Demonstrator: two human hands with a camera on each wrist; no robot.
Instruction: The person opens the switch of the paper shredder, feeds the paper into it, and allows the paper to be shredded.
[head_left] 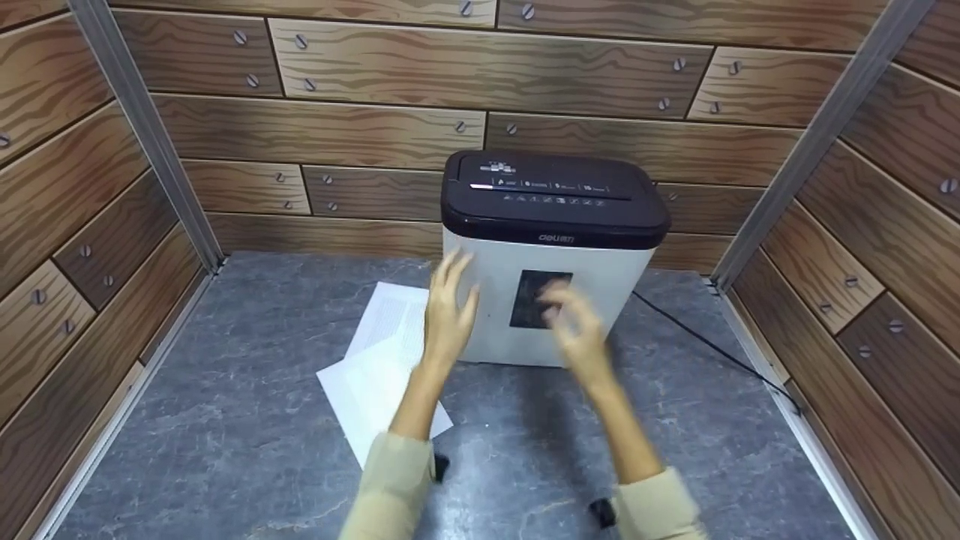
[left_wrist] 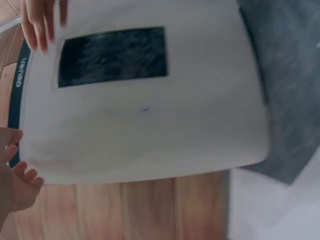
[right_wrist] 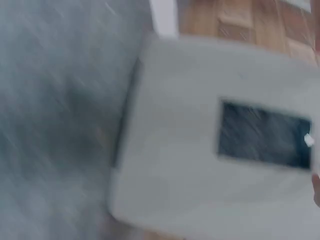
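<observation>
A paper shredder [head_left: 495, 300] with a white body and a dark lid [head_left: 555, 199] stands upright at the middle back. Its front has a dark rectangular window [head_left: 525, 300]. My left hand [head_left: 448, 319] is raised by the front left side of the body, fingers spread and holding nothing. The left wrist view puts these fingers close to the lid's edge. In front of the window hovers my right hand [head_left: 581, 337], motion-blurred, its fingers loosely bent with nothing seen in them. Printed sheets of paper [head_left: 367, 390] lie overlapping on the floor, partly behind my left forearm.
A black power cord [head_left: 712, 345] runs from behind the shredder to the right wall's foot. Wood-patterned panels [head_left: 360, 135] enclose the grey marbled floor [head_left: 225, 420] at the back and both sides, with metal posts [head_left: 150, 135] in the corners.
</observation>
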